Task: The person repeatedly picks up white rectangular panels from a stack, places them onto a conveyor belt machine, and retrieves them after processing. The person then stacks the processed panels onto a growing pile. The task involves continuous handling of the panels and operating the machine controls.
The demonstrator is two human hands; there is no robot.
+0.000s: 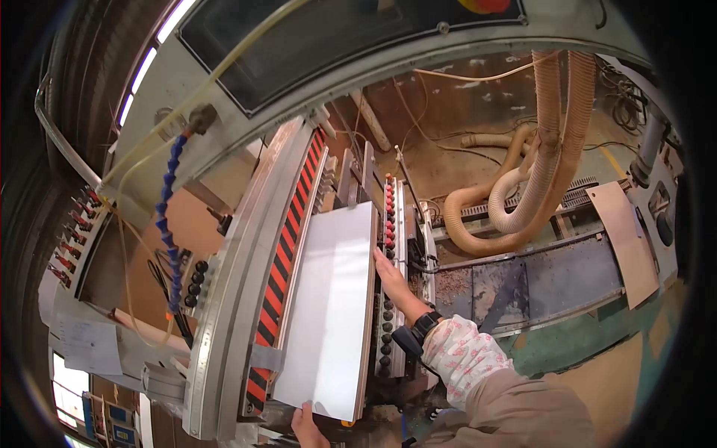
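Note:
A long white panel [328, 299] with a pale brown edge lies lengthwise on the machine bed, beside a red-and-black striped guard strip [287, 257]. At its near end my left hand [307, 428] grips the corner area, its upper digits at the edge and the rest hidden below. My right hand [396, 282] rests against the panel's right long edge, fingers stretched out and pointing away from me. A dark watch or band [426, 322] sits on my right wrist, above a white sleeve with a pink pattern.
Right of the panel runs a rail with red and black knobs [388, 216]. Beige ribbed hoses [549, 149] loop down at the back right. Overhead hangs a grey machine housing [343, 60]; a blue segmented coolant-style hose [166, 216] drops at left. A dusty metal tray [553, 280] lies at right.

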